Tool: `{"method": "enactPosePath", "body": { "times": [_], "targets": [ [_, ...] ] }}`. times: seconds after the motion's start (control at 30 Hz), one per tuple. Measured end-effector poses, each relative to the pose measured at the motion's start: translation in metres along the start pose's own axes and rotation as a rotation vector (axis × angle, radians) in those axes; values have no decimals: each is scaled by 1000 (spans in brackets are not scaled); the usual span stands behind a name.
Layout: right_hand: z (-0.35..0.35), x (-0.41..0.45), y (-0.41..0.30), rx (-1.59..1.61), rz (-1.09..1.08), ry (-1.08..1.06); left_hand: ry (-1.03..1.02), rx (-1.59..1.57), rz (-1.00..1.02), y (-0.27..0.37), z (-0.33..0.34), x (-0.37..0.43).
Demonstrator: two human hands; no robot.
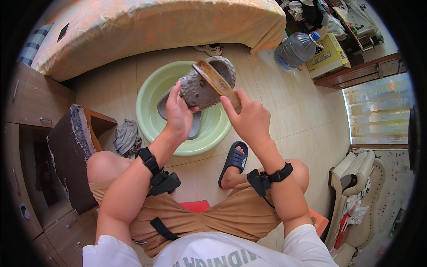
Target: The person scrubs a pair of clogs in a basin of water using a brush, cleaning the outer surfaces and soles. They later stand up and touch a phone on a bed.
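Note:
My left hand (177,111) grips a grey slide slipper (196,93) with a dimpled upper and holds it tilted above a pale green plastic basin (150,140). In my right hand (250,118) is a wooden brush (215,78), its flat brown back facing up. The brush lies across the slipper's upper, near its rounded end; its bristles are hidden. Below, a second grey slipper (196,126) rests in the basin, partly covered by my left hand and the held slipper. The basin seems to hold some clear water.
A crumpled grey cloth (127,137) lies left of the basin, near a worn, dark upholstered piece (71,160). Beyond are a draped bed (160,30) and a shoe (209,49). A large water bottle (295,50) and yellow carton (328,56) stand back right.

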State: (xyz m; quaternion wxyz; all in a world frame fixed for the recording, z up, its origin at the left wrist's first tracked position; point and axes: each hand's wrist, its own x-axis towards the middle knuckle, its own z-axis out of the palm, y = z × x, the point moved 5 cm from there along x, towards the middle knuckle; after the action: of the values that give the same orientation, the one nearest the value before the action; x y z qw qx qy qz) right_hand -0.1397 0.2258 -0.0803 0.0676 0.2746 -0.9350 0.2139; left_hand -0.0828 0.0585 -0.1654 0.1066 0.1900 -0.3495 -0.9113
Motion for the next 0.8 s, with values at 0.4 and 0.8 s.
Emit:
{"method": "enactPosePath", "body": {
  "times": [0.4, 0.8],
  "targets": [
    [-1, 0, 4, -28, -4, 41, 29, -6, 5, 1, -1, 1],
    [-3, -1, 2, -14, 4, 59, 29, -20, 29, 2, 0, 1]
  ]
}}
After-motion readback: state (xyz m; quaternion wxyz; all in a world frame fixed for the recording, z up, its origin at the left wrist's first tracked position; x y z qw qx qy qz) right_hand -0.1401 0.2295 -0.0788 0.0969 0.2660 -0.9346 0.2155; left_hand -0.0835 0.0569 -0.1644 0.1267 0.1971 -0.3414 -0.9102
